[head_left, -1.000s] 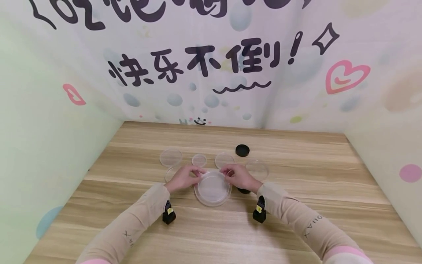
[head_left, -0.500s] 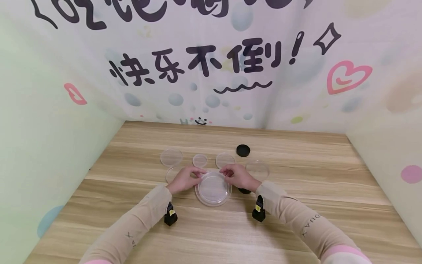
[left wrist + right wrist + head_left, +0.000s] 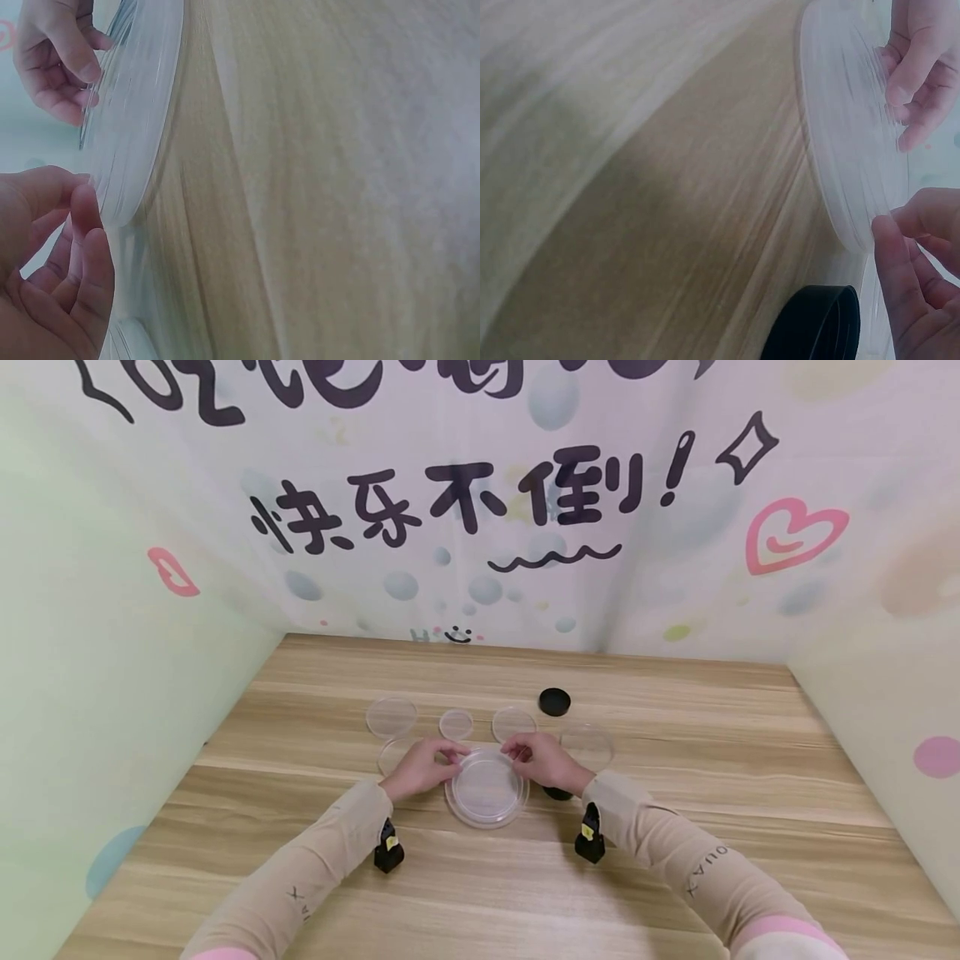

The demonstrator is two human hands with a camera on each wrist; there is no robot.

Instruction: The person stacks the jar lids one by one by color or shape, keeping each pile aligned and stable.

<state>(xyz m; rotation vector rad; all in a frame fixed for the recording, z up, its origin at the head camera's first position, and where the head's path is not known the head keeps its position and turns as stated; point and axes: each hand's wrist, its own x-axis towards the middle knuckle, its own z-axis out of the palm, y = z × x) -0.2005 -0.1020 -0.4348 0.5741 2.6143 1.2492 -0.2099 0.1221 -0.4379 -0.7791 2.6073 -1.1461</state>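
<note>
A stack of clear round plastic dishes (image 3: 489, 787) sits on the wooden table in front of the person, a smaller disc on top of a wider one. My left hand (image 3: 423, 767) pinches the upper left rim between thumb and fingers; the left wrist view shows that left hand (image 3: 60, 270) close to the stack's edge. On the opposite side, the right hand (image 3: 549, 762) pinches the upper right rim. Seen from the right wrist, thumb and forefinger of the right hand (image 3: 922, 262) meet at the edge of the layered dishes (image 3: 851, 127). Exactly which layer they hold is hard to tell.
Behind the hands lie several separate clear discs, among them a large one (image 3: 392, 717), a small one (image 3: 456, 724) and another (image 3: 513, 722). One black round lid (image 3: 555, 702) lies farther back; a second black lid (image 3: 810, 326) is beside the right hand. Fabric walls enclose the table.
</note>
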